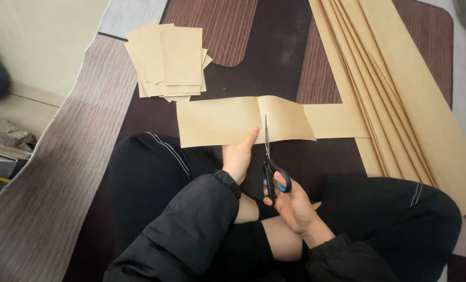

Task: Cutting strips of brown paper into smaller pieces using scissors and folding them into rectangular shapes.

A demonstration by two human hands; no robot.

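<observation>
A person sits cross-legged on a brown striped mat (60,172) on the floor, black sleeves and trousers filling the lower part of the view. The left hand (239,156) lies palm down with its fingers closed together, the thumb pressing on the near edge of a tan paper strip (217,121), pinning it flat. The strip's long axis runs left to right across the view, and its right end meets a stack of long tan sheets (400,89) whose long axis runs diagonally from the top centre down to the right edge. The right hand (294,204) is curled shut around the black and blue handles of a pair of scissors (271,169); the blades point straight away from the person, across the strip's long axis, and stand inside a cut near the strip's middle, just beside the left thumb. Beyond the strip, up and to the left, lies a loose pile of cut tan rectangles (169,60), their long sides pointing away from the person.
</observation>
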